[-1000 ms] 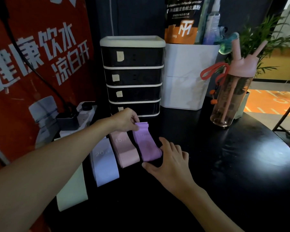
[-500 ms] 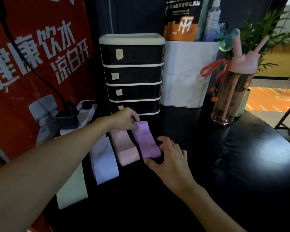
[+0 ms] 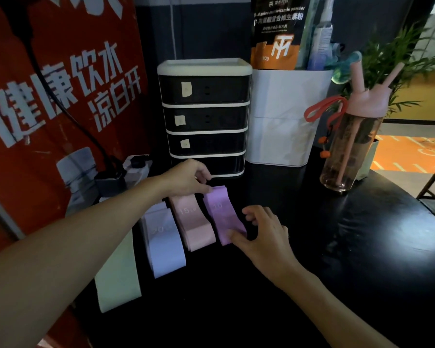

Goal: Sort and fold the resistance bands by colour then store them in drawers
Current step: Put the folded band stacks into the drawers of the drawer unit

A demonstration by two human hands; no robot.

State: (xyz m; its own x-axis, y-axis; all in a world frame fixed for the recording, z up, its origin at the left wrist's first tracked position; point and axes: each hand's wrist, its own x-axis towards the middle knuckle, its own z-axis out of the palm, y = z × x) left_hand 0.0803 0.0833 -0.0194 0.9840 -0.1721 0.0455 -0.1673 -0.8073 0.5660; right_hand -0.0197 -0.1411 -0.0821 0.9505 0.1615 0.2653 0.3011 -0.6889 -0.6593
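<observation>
A glossy black surface [image 3: 337,247] stands against a red banner [image 3: 60,109] with white characters and a dark wall. At its back sits a drawer unit [image 3: 204,116] of four dark drawers in a white frame, all pushed in. Pale tape labels show on the upper three, and the contents cannot be seen through the fronts. Just to the right of it is a white bin [image 3: 284,121] holding an orange-and-black powder pouch [image 3: 276,33] and a spray bottle [image 3: 322,38]. Further right is a clear water bottle [image 3: 349,146] with a pink lid, with a potted plant [image 3: 392,59] behind it. A power strip [image 3: 136,169] lies to the left of the drawers.

Four bands lie side by side in front of the unit: pale green band [image 3: 118,280], lavender band [image 3: 163,242] (marked 20), pink band [image 3: 194,222] marked 15, and purple band [image 3: 221,214] marked 10. The purple one is nearest the drawers' right side, flat on the surface.

The left hand [image 3: 189,178] pinches the far end of the purple band with curled fingers. The right hand [image 3: 264,232] has its thumb on the band's near corner and its fingers bent over the right edge, taking hold.

Half a second ago the right hand lay flatter, fingers spread beside the near end; now they have curled in. The left hand, bands and drawers have not shifted.
</observation>
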